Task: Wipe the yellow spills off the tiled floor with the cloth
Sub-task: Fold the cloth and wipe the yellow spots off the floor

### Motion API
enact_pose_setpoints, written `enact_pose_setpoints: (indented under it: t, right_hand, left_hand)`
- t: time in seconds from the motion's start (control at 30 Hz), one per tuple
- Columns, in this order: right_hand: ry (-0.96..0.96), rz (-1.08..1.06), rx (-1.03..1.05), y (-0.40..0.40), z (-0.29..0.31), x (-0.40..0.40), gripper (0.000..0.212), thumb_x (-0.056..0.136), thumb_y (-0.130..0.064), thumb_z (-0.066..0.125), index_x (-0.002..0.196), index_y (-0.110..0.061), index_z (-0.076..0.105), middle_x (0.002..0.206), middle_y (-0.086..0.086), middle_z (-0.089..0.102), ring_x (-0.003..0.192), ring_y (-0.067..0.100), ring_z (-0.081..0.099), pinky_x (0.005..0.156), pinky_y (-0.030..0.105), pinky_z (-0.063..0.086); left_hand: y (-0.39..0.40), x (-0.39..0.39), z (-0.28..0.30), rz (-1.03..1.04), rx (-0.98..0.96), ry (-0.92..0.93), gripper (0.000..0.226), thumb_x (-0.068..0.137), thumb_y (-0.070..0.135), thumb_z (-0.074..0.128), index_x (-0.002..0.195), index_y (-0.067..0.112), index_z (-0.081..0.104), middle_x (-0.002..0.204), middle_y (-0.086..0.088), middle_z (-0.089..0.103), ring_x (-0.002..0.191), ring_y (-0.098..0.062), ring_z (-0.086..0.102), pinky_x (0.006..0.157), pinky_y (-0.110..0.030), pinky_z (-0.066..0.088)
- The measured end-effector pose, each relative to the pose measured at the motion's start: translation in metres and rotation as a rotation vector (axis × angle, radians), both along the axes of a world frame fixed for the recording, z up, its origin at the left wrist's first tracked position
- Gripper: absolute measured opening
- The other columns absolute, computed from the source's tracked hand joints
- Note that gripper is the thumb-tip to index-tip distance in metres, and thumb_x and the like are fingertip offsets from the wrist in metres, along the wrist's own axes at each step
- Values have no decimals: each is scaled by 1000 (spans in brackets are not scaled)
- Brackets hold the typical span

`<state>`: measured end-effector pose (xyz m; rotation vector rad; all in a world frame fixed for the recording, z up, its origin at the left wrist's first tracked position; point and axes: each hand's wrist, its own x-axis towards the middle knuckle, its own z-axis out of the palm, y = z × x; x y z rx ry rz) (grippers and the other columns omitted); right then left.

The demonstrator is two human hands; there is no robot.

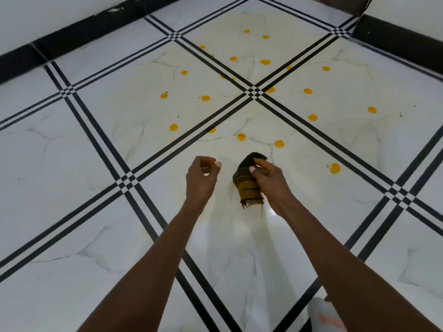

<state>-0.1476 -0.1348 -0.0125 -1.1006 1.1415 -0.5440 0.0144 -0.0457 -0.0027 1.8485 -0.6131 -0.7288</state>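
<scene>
Many round yellow spills [241, 137] dot the white marble-look tiled floor [72, 164] beyond the folded brown striped cloth [247, 185], whose long axis runs away from the person, fringed end nearest. Right hand [268, 180] grips it; left hand [202, 178], beside it, loosely curled, holds nothing. No legible writing.

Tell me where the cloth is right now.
In the head view the cloth hangs bunched in the right hand, just right of centre, beside the empty left hand, with yellow spills beyond it.
</scene>
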Motion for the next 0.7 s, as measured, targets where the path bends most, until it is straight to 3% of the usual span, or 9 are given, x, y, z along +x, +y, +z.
enact_pose_setpoints:
  t: [0.1, 0.2, 0.27, 0.4, 0.5, 0.63, 0.7]
  right_hand:
    - [226, 257, -469, -6, 7, 16, 36, 106, -16, 55, 141, -21, 64, 132, 7, 70, 117, 21, 67, 102, 37, 56]
    - [428, 605, -788, 3, 13, 26, 35, 108, -19, 49, 139, -23, 65, 132, 12, 57, 115, 29, 59, 93, 43, 56]
    - [520, 653, -853, 6, 15, 25, 33, 109, -22, 46, 134, -21, 67, 131, 10, 52, 115, 28, 54, 89, 46, 57]
    - [386, 445, -767, -2, 22, 18, 31, 103, -19, 60, 133, -20, 69, 120, 7, 62, 108, 23, 64, 93, 36, 56]
    - [359, 354, -773, -5, 16, 13, 23, 97, -21, 71, 118, -16, 78, 107, 7, 72, 100, 22, 68, 90, 37, 56]
    - [399, 294, -748, 0, 8, 8, 18, 101, -19, 65, 104, -11, 81, 96, 6, 80, 90, 18, 73, 87, 37, 59]
    - [390, 275, -687, 0, 8, 8, 19, 101, -22, 66, 103, -12, 82, 95, 4, 81, 88, 16, 75, 83, 29, 60]
  left_hand:
    - [-12, -12, -2, -87, -83, 410, 28, 102, 31, 63, 119, 10, 68, 115, -8, 76, 110, -21, 74, 92, -32, 61]
    - [-16, -16, 1, -16, -138, 693, 31, 105, 32, 57, 121, 9, 71, 119, -11, 76, 114, -22, 73, 95, -36, 60]
    - [-14, -16, 1, 3, -143, 721, 29, 105, 25, 57, 122, 5, 70, 121, -16, 75, 116, -27, 72, 93, -36, 61]
    - [-14, -16, -1, -20, -156, 730, 19, 105, 18, 57, 108, 9, 73, 106, -11, 78, 108, -24, 73, 97, -38, 60]
    - [-17, -20, -3, -97, -160, 649, 19, 104, 19, 58, 110, 11, 75, 111, -13, 78, 110, -23, 74, 96, -36, 60]
    - [-11, -25, -5, -103, -165, 556, 25, 102, 15, 62, 117, -1, 73, 112, -19, 77, 107, -26, 76, 92, -32, 61]
    - [-9, -25, -5, -95, -152, 503, 25, 101, 16, 64, 118, -1, 73, 111, -18, 78, 107, -26, 76, 93, -34, 62]
